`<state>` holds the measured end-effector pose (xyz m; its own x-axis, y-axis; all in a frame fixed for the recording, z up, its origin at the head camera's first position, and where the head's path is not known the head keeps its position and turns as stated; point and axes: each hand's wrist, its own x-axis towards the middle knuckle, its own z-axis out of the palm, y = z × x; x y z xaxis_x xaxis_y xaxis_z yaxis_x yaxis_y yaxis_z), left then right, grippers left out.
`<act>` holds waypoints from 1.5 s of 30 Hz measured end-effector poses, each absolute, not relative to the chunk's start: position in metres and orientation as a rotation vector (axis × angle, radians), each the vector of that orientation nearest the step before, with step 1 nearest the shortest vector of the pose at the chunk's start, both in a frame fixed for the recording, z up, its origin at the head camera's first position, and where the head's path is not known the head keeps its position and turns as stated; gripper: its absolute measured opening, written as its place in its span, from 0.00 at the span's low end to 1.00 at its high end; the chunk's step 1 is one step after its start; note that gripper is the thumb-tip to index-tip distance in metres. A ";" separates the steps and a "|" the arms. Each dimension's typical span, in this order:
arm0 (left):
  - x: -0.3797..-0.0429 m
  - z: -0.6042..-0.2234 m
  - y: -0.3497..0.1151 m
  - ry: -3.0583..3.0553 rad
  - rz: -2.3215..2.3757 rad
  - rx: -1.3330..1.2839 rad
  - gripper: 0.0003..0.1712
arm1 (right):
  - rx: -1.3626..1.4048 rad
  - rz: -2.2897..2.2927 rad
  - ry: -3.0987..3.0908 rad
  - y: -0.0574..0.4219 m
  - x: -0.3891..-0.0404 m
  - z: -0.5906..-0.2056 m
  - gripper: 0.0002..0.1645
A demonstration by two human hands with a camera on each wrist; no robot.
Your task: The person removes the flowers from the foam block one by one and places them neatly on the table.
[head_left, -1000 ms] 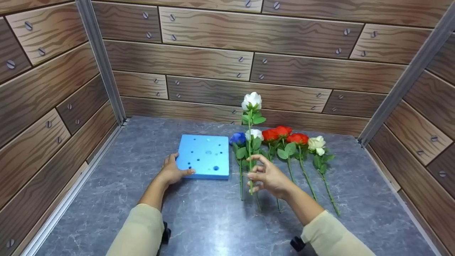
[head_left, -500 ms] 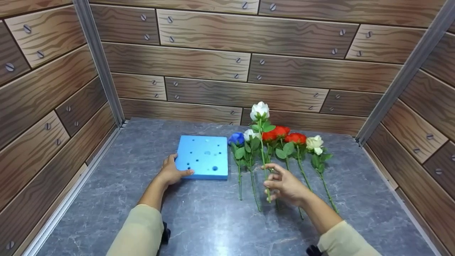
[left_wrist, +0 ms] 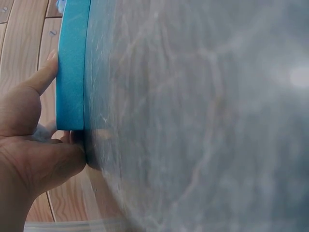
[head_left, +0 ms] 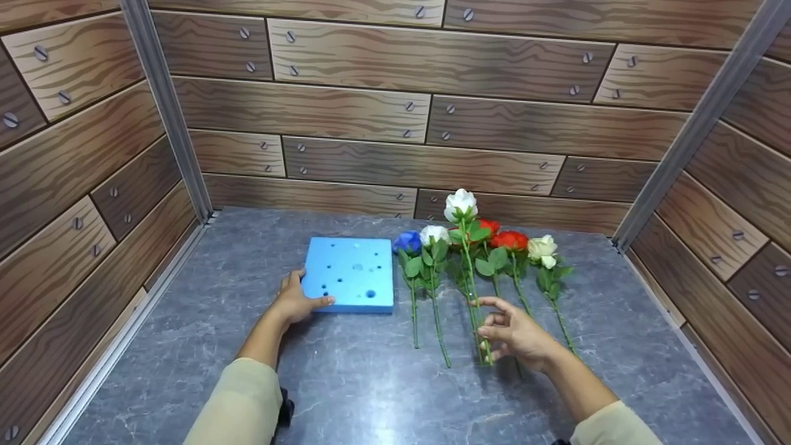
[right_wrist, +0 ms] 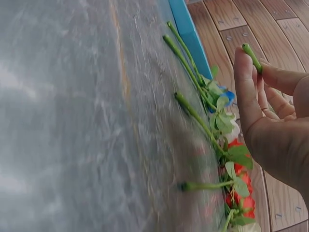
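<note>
My left hand point(head_left: 298, 303) holds the front left corner of a flat blue foam block point(head_left: 352, 259) with several holes in its top. Its thumb lies on the block's top, its fingers along the left side. In my right hand point(head_left: 522, 337) the stem of a white rose point(head_left: 461, 205) is pinched, bloom up and raised above the flowers lying behind. The right wrist view shows its cut stem end point(right_wrist: 252, 57) between thumb and fingers. A blue rose point(head_left: 408, 241), another white rose point(head_left: 434, 235), red roses point(head_left: 510, 240) and a cream rose point(head_left: 542, 250) lie on the table.
The grey marbled table point(head_left: 371, 383) is enclosed by wood-patterned walls point(head_left: 346, 111) at the back and both sides. Metal corner posts point(head_left: 167, 111) stand at the back corners. The lying roses form a row right of the block, stems toward me.
My right hand has carried the white rose to the right and nearer to me, so its bloom sits lower, before the red roses. The left hand stays on the block.
</note>
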<state>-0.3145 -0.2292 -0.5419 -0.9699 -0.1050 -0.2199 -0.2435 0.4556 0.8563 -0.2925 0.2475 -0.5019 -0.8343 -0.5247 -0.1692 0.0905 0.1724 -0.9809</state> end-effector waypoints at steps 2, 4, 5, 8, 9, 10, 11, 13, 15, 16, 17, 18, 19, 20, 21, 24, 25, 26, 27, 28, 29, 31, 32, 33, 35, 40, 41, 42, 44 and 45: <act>-0.314 -0.541 -0.229 2.563 1.542 -0.310 0.65 | -0.413 -1.704 1.973 0.253 -0.293 -0.502 0.39; -0.313 -0.540 -0.229 2.568 1.540 -0.310 0.65 | -0.415 -1.700 1.974 0.258 -0.293 -0.502 0.38; -0.313 -0.539 -0.230 2.570 1.540 -0.311 0.65 | -0.417 -1.697 1.977 0.261 -0.293 -0.501 0.37; -0.313 -0.538 -0.230 2.574 1.541 -0.318 0.64 | -0.414 -1.697 1.972 0.269 -0.293 -0.500 0.35; -0.313 -0.538 -0.230 2.574 1.541 -0.318 0.64 | -0.408 -1.699 1.970 0.272 -0.293 -0.501 0.34; -0.313 -0.538 -0.229 2.574 1.542 -0.318 0.64 | -0.404 -1.704 1.962 0.275 -0.293 -0.501 0.33; -0.312 -0.538 -0.229 2.573 1.542 -0.317 0.64 | -0.401 -1.710 1.956 0.278 -0.292 -0.501 0.32; -0.312 -0.537 -0.229 2.573 1.540 -0.310 0.64 | -0.402 -1.720 1.945 0.284 -0.292 -0.501 0.31; -0.312 -0.537 -0.229 2.575 1.534 -0.300 0.64 | -0.405 -1.730 1.936 0.291 -0.291 -0.502 0.31; -0.312 -0.537 -0.229 2.576 1.533 -0.297 0.64 | -0.411 -1.733 1.932 0.294 -0.291 -0.503 0.31; -0.312 -0.537 -0.229 2.576 1.531 -0.295 0.64 | -0.416 -1.733 1.932 0.297 -0.291 -0.503 0.31; -0.311 -0.537 -0.229 2.576 1.531 -0.293 0.64 | -0.416 -1.731 1.934 0.300 -0.291 -0.503 0.31; -0.311 -0.537 -0.229 2.576 1.531 -0.291 0.64 | -0.409 -1.727 1.936 0.303 -0.291 -0.503 0.32; -0.311 -0.536 -0.229 2.576 1.529 -0.291 0.64 | -0.404 -1.724 1.937 0.306 -0.292 -0.503 0.33; -0.311 -0.536 -0.230 2.575 1.530 -0.291 0.64 | -0.403 -1.724 1.938 0.308 -0.292 -0.503 0.34; -0.311 -0.537 -0.230 2.569 1.532 -0.299 0.64 | -0.385 -1.723 1.929 0.316 -0.292 -0.503 0.33; -0.311 -0.538 -0.230 2.568 1.532 -0.302 0.64 | -0.381 -1.724 1.924 0.319 -0.293 -0.504 0.32; -0.311 -0.538 -0.230 2.567 1.533 -0.304 0.64 | -0.378 -1.725 1.917 0.322 -0.293 -0.504 0.31; -0.311 -0.538 -0.230 2.565 1.536 -0.306 0.64 | -0.378 -1.726 1.909 0.324 -0.292 -0.504 0.30; -0.311 -0.539 -0.230 2.563 1.538 -0.308 0.64 | -0.374 -1.724 1.905 0.327 -0.292 -0.504 0.30; -0.311 -0.539 -0.230 2.562 1.542 -0.308 0.64 | -0.371 -1.720 1.905 0.331 -0.292 -0.504 0.30; -0.311 -0.539 -0.230 2.563 1.544 -0.311 0.64 | -0.379 -1.724 1.903 0.337 -0.292 -0.504 0.30; -0.311 -0.539 -0.230 2.562 1.546 -0.313 0.64 | -0.385 -1.727 1.907 0.340 -0.292 -0.504 0.31; -0.311 -0.539 -0.230 2.562 1.548 -0.312 0.64 | -0.395 -1.734 1.908 0.344 -0.292 -0.504 0.31; -0.311 -0.539 -0.229 2.564 1.548 -0.307 0.64 | -0.404 -1.745 1.909 0.352 -0.291 -0.505 0.31; -0.309 -0.537 -0.228 2.555 1.561 -0.298 0.64 | -0.428 -1.743 1.926 0.370 -0.289 -0.504 0.32; -0.309 -0.537 -0.228 2.555 1.564 -0.296 0.64 | -0.431 -1.737 1.927 0.373 -0.289 -0.504 0.32; -0.310 -0.537 -0.228 2.558 1.563 -0.294 0.64 | -0.439 -1.733 1.924 0.376 -0.289 -0.504 0.32; -0.310 -0.538 -0.228 2.565 1.559 -0.288 0.63 | -0.443 -1.728 1.910 0.383 -0.288 -0.504 0.33; -0.310 -0.539 -0.228 2.571 1.555 -0.285 0.63 | -0.444 -1.723 1.906 0.386 -0.287 -0.503 0.33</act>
